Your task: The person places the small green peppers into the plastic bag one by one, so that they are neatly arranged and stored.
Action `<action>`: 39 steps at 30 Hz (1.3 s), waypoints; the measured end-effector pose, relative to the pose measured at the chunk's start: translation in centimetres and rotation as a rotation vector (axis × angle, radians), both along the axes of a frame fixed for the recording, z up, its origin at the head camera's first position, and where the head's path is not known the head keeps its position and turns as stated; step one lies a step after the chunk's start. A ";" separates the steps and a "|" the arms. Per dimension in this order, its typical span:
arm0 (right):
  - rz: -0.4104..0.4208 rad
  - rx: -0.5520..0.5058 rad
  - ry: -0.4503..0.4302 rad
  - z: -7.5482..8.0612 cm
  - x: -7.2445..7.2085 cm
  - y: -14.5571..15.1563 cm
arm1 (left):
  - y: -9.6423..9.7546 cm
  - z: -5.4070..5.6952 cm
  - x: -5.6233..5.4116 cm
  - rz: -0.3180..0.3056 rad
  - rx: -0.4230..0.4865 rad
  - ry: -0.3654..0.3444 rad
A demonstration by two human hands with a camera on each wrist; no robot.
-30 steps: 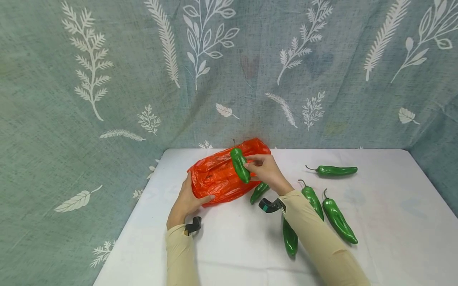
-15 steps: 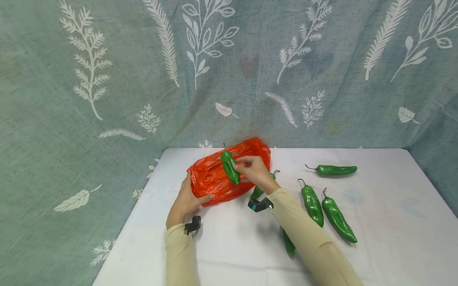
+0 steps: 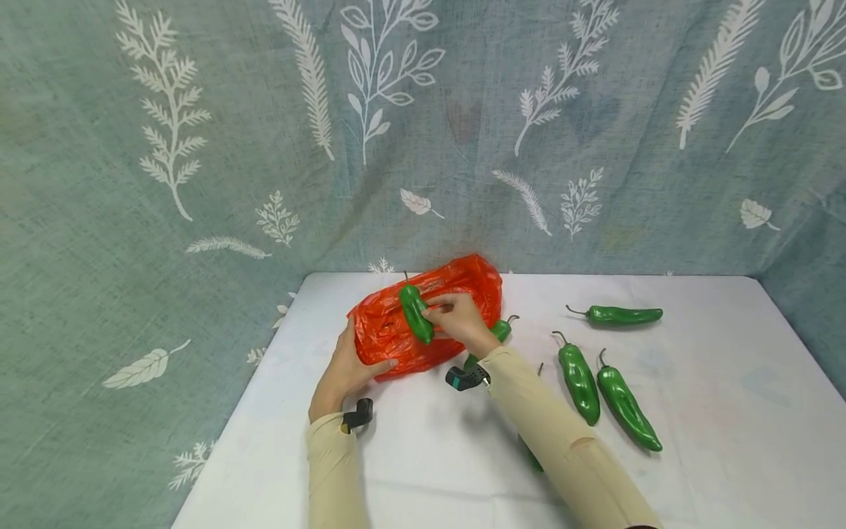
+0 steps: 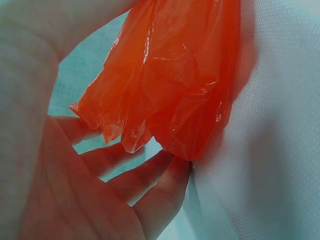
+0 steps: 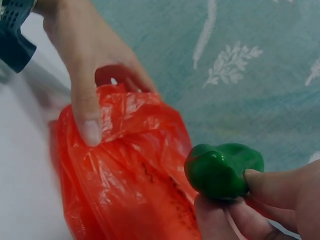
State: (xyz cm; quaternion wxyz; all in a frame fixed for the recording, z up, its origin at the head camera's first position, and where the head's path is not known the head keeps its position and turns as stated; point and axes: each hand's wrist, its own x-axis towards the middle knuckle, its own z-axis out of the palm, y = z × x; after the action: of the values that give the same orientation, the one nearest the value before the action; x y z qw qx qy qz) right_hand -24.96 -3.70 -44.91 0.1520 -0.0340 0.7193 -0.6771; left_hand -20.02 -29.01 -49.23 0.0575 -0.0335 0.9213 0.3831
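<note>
A red plastic bag [image 3: 380,334] lies on the white table at the far left. My left hand [image 3: 345,375] holds its left end, thumb on the near side and fingers round the far side; the right wrist view shows the thumb pressed on the red film. Over the bag, my right hand [image 3: 460,321] pinches a long green pepper [image 3: 415,312], its stem pointing away. In the right wrist view the pepper [image 5: 222,170] appears blunt end first, between thumb and fingers. Another green pepper [image 3: 501,330] lies by the bag's right side, partly behind the right hand.
To the right lie more green peppers: one at the back [image 3: 623,316] and two side by side, a left one [image 3: 579,383] and a right one [image 3: 628,410]. The right sleeve [image 3: 562,433] hides most of another. A patterned curtain [image 3: 463,206] stands behind the table.
My right hand has moved left and slightly nearer with the pepper, further over the bag. The pepper beside the bag shows more now. The left hand stays at the bag's end.
</note>
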 end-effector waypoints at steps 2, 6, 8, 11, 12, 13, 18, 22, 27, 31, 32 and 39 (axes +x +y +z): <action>-0.005 0.011 -0.001 -0.1 -0.1 -0.3 | 0.0 0.0 0.0 -0.001 -0.006 0.000; -0.008 0.018 -0.008 -0.4 -0.2 -0.8 | 0.0 0.0 -0.1 0.006 -0.013 -0.005; -0.008 0.016 -0.009 -0.6 -0.3 -1.0 | 0.0 0.0 -0.1 0.011 -0.005 -0.005; -0.019 0.014 -0.001 -0.8 -0.4 -1.2 | 0.1 0.1 -0.3 0.001 0.003 0.010; -0.022 0.012 0.001 -0.9 -0.5 -1.3 | 0.1 0.1 -0.3 0.000 0.008 0.015; -0.025 0.009 0.003 -1.0 -0.5 -1.4 | 0.1 0.0 -0.4 -0.007 0.011 0.022; -0.023 -0.005 -0.005 -1.3 -0.7 -2.0 | 0.0 0.0 -0.6 -0.023 0.024 0.044; -0.017 -0.011 -0.021 -1.5 -0.4 -2.6 | -0.1 0.0 -0.6 -0.034 0.029 0.062; -0.007 -0.021 -0.028 -1.8 -0.3 -3.2 | 0.0 -0.1 -0.5 -0.047 0.047 0.089; -0.010 -0.003 -0.034 -2.1 -0.4 -3.4 | 0.0 -0.1 -0.5 -0.039 0.041 0.075; -0.012 0.001 -0.036 -2.2 -0.4 -3.4 | 0.0 -0.1 -0.4 -0.031 0.038 0.067; -0.012 0.012 -0.032 -2.8 -0.3 -3.9 | 0.0 0.0 -0.2 -0.039 0.035 0.071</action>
State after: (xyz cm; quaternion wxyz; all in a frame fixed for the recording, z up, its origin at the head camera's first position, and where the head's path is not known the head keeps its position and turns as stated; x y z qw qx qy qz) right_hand -25.24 -7.63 -47.75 0.1594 -0.0181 0.7212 -0.6739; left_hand -20.26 -29.00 -49.24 0.0329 -0.0011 0.9165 0.3988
